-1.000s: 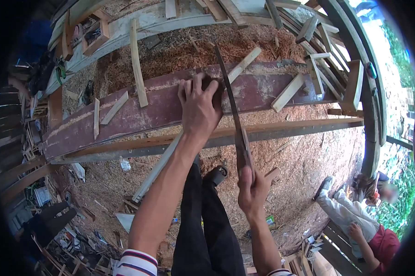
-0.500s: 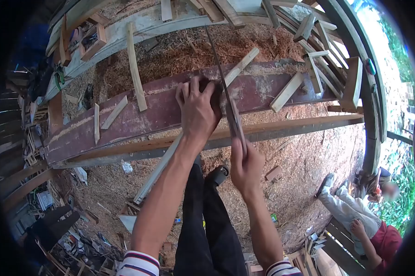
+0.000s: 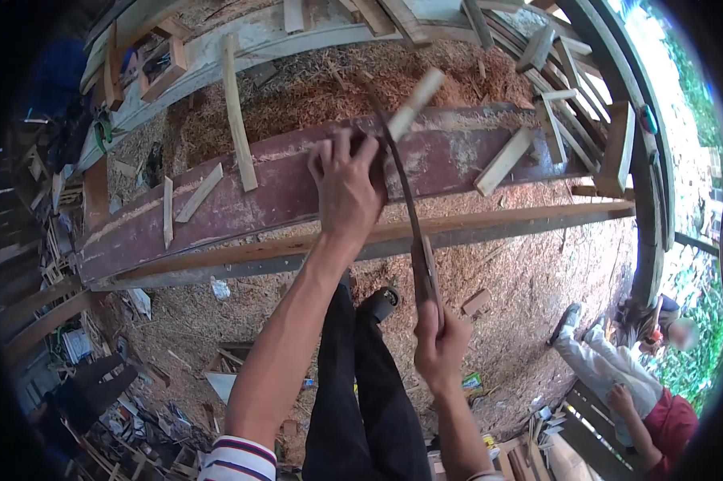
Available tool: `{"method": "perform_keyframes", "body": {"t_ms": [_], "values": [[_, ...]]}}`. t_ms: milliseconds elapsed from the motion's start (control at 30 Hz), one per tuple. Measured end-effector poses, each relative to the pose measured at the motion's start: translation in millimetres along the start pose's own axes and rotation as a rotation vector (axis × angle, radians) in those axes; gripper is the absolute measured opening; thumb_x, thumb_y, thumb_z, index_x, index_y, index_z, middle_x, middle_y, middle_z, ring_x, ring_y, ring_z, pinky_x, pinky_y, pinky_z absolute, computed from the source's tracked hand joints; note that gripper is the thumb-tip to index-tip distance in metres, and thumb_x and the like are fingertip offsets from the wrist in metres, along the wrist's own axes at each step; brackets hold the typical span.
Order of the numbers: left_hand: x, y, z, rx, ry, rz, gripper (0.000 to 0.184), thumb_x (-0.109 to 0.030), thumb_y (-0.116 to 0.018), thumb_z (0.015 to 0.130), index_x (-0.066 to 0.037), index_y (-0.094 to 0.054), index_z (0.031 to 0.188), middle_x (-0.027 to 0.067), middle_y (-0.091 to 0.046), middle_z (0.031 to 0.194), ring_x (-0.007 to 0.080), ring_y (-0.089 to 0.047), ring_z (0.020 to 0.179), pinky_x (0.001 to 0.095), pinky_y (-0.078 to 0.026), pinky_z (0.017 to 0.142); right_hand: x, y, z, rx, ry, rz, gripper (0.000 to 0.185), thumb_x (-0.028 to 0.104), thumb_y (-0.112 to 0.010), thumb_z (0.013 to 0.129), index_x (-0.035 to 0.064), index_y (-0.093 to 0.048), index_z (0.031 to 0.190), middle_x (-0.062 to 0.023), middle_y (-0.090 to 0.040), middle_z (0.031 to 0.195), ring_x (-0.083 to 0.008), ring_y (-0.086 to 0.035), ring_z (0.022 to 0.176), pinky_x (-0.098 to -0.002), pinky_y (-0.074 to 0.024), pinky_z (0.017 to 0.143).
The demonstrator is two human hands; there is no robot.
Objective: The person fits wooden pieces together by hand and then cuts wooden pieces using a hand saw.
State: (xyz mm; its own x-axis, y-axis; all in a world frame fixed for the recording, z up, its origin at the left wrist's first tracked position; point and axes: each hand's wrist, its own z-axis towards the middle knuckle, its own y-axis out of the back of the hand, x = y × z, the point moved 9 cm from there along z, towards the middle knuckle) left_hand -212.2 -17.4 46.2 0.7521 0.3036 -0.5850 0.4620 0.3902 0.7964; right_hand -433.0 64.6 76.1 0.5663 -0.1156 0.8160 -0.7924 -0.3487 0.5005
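Observation:
My right hand (image 3: 442,349) is closed round the handle of a handsaw (image 3: 409,200), below the bench edge. The saw's long thin blade runs up and away across a reddish-brown plank (image 3: 273,176), beside my left hand. My left hand (image 3: 348,186) presses down on the plank, its fingers curled over a piece of wood that it mostly hides. Just right of the blade a pale wooden strip (image 3: 416,104) sticks out towards the far side, blurred by motion. Whether it is one piece with the wood under my left hand I cannot tell.
Loose pale strips (image 3: 237,120) and a short board (image 3: 503,160) lie on the plank. A beam (image 3: 297,255) runs along its near side. Shavings cover the floor. Stacked timber (image 3: 586,104) stands at right; a person in a red shirt (image 3: 672,425) sits at lower right.
My right hand has drawn the saw back towards me and slightly right. The pale strip beside the blade has shifted and blurred. My left hand stays almost in place.

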Motion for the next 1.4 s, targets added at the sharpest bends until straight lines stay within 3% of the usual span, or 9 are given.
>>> {"method": "perform_keyframes", "body": {"t_ms": [433,800,933,967,1033,1133,1167,1333,1400], "values": [[4,-3,0,-0.005,-0.05,0.084,0.032,0.001,-0.056,0.084,0.001,-0.064,0.115,0.0204,-0.052,0.126,0.0371,-0.046,0.117,0.0498,-0.03,0.106,30,14,8,0.032,-0.019,-0.026,0.039,0.024,-0.053,0.1,-0.0007,-0.055,0.07,-0.0018,-0.048,0.05,-0.0081,-0.045,0.046,-0.0291,-0.0335,0.044],[-10,10,-11,-0.09,-0.161,0.036,0.026,-0.004,-0.058,0.085,-0.002,-0.059,0.11,0.0142,-0.054,0.12,0.0342,-0.047,0.114,0.0506,-0.032,0.101,-14,9,-10,0.023,-0.015,0.08,0.041,0.029,-0.053,0.1,0.0004,-0.056,0.071,-0.0012,-0.048,0.053,-0.0082,-0.045,0.051,-0.0291,-0.0349,0.046],[0,1,-27,-0.078,-0.228,0.182,0.022,-0.017,-0.057,0.092,0.001,-0.055,0.105,0.0175,-0.053,0.118,0.0379,-0.051,0.108,0.0492,-0.041,0.09,7,26,-22,0.012,0.016,0.107,0.04,0.028,-0.054,0.099,-0.0001,-0.059,0.072,-0.0079,-0.049,0.052,-0.0156,-0.048,0.047,-0.034,-0.0373,0.047],[-12,9,-28,-0.085,-0.254,0.176,0.022,-0.017,-0.057,0.092,0.001,-0.055,0.105,0.0175,-0.053,0.118,0.0379,-0.051,0.108,0.0492,-0.041,0.09,14,33,-23,0.022,0.011,0.084,0.03,0.024,-0.06,0.095,-0.001,-0.062,0.079,-0.0164,-0.051,0.054,-0.0289,-0.05,0.044,-0.0386,-0.0383,0.046],[-9,19,-29,0.034,-0.023,-0.155,0.021,-0.018,-0.053,0.096,0.001,-0.055,0.104,0.0219,-0.06,0.105,0.0432,-0.059,0.094,0.0476,-0.048,0.075,25,49,-28,0.023,0.031,0.11,0.03,0.024,-0.06,0.096,-0.0011,-0.063,0.08,-0.0162,-0.051,0.054,-0.0282,-0.051,0.044,-0.0383,-0.0386,0.047],[-31,40,-32,0.129,0.098,-0.294,0.021,-0.02,-0.051,0.098,-0.001,-0.056,0.102,0.0237,-0.065,0.087,0.0464,-0.062,0.079,0.0485,-0.049,0.062,52,74,-45,0.033,0.031,0.145,0.031,0.024,-0.059,0.096,-0.0016,-0.064,0.079,-0.0163,-0.051,0.054,-0.0267,-0.051,0.044,-0.0373,-0.0385,0.046],[-47,57,-31,0.062,0.043,-0.226,0.016,-0.02,-0.055,0.095,-0.005,-0.058,0.102,0.0211,-0.067,0.08,0.043,-0.065,0.074,0.0479,-0.049,0.059,62,87,-51,0.03,0.011,0.139,0.032,0.024,-0.06,0.096,-0.0021,-0.064,0.078,-0.0166,-0.05,0.054,-0.0259,-0.049,0.044,-0.0365,-0.0381,0.046],[-84,106,-42,-0.023,-0.042,0.072,0.013,-0.012,-0.061,0.091,-0.006,-0.057,0.102,0.0162,-0.069,0.082,0.033,-0.067,0.069,0.0414,-0.05,0.057,105,159,-89,0.008,-0.03,0.249,0.04,0.028,-0.059,0.097,-0.002,-0.059,0.07,-0.0063,-0.045,0.05,-0.0139,-0.043,0.045,-0.034,-0.0349,0.045],[-64,99,-59,0.232,0.338,-0.328,0.014,-0.014,-0.064,0.091,-0.006,-0.057,0.1,0.0115,-0.068,0.077,0.0243,-0.066,0.064,0.0377,-0.049,0.056,106,184,-96,-0.015,-0.041,0.328,0.042,0.03,-0.059,0.097,-0.0015,-0.058,0.069,-0.0019,-0.044,0.051,-0.01,-0.04,0.048,-0.0327,-0.0335,0.045]]}}
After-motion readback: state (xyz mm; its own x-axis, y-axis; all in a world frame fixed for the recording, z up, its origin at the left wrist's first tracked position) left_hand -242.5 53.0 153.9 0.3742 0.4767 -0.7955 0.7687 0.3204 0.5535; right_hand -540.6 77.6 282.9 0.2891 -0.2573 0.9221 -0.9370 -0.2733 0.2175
